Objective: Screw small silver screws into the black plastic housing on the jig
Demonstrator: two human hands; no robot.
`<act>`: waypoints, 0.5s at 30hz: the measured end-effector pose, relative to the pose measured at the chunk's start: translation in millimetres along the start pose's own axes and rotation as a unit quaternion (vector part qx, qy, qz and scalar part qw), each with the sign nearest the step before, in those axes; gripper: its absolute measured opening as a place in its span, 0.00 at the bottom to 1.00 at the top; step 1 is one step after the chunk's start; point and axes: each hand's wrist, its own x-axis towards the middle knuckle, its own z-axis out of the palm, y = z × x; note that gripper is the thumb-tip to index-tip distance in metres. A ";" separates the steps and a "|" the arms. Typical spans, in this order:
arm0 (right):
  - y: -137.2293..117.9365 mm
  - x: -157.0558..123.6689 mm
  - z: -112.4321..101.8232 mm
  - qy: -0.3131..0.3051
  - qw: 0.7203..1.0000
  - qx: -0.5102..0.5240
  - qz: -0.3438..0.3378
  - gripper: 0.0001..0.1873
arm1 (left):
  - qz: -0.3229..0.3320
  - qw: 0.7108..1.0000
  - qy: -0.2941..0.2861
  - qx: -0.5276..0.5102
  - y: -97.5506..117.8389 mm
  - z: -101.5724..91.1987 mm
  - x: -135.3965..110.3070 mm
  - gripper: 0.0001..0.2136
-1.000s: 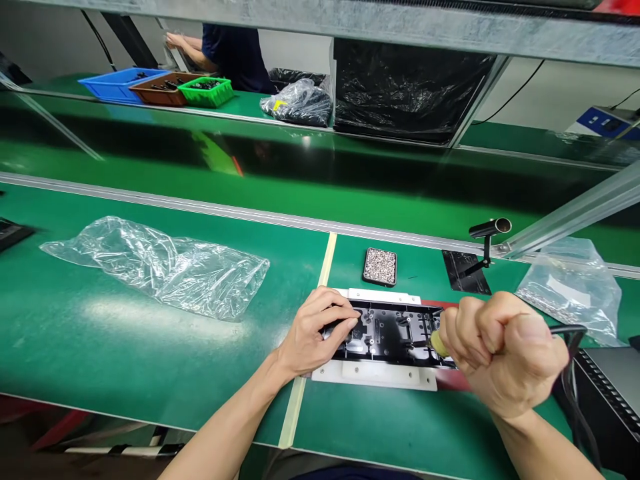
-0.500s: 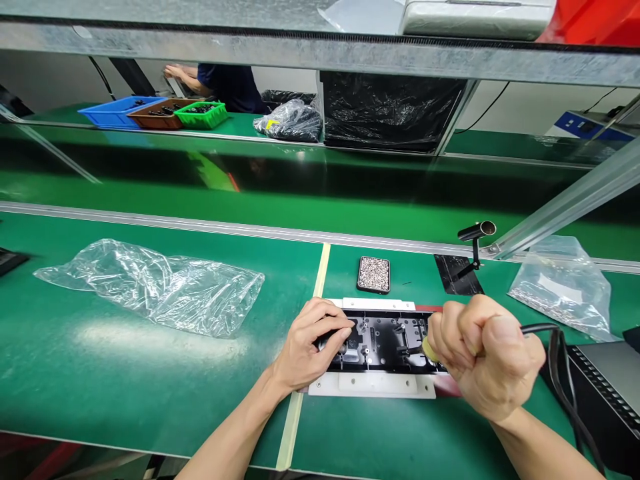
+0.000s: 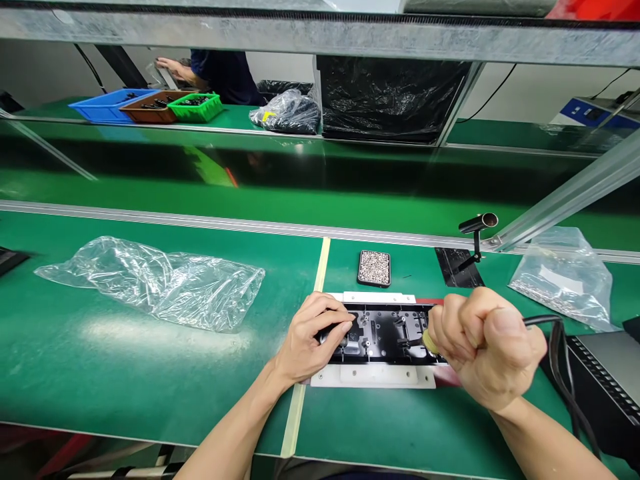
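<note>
A long black plastic housing (image 3: 383, 333) lies in a white fixture (image 3: 373, 377), its ribs and screw posts facing up. Over the housing's left end rests my left hand (image 3: 313, 337), thumb and fingers closed on it; what lies beneath the palm is hidden. My right hand (image 3: 487, 347) is a fist above the housing's right end, wrapped round an electric screwdriver (image 3: 430, 342). Only its yellowish front part shows below the fingers, and a black cable (image 3: 543, 321) runs out behind. Behind the fixture stands a small black tray of tiny metal screws (image 3: 375, 268).
A clear plastic bag (image 3: 155, 283) lies at left. On the right are a small metal tube on a stand (image 3: 479, 224), a bag of small parts (image 3: 565, 277) and a black box (image 3: 607, 377). Across the bench, a person works near coloured bins (image 3: 195, 108).
The view has tilted down slightly, so most things sit a little higher in the picture. Both hands keep practically the same pose over the housing.
</note>
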 end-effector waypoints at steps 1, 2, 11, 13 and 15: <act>0.3 -0.1 0.8 0.004 1.000 0.000 0.000 0.30 | 0.000 1.000 0.000 0.001 0.1 -0.1 0.1 0.12; 0.5 -0.2 1.4 0.006 1.000 -0.001 0.000 0.30 | 0.001 1.000 0.000 0.001 0.2 -0.3 0.1 0.12; 1.3 0.0 0.9 -0.008 1.000 -0.001 -0.008 0.30 | -0.005 1.000 -0.003 0.002 -0.6 -2.2 -1.4 0.11; 1.0 0.3 0.9 -0.010 1.000 -0.002 -0.008 0.31 | -0.006 1.000 -0.005 0.001 -0.5 -2.3 -1.4 0.11; 0.5 0.8 0.9 -0.011 1.000 -0.003 -0.006 0.31 | -0.007 1.000 -0.003 0.001 -0.2 -2.3 -1.0 0.11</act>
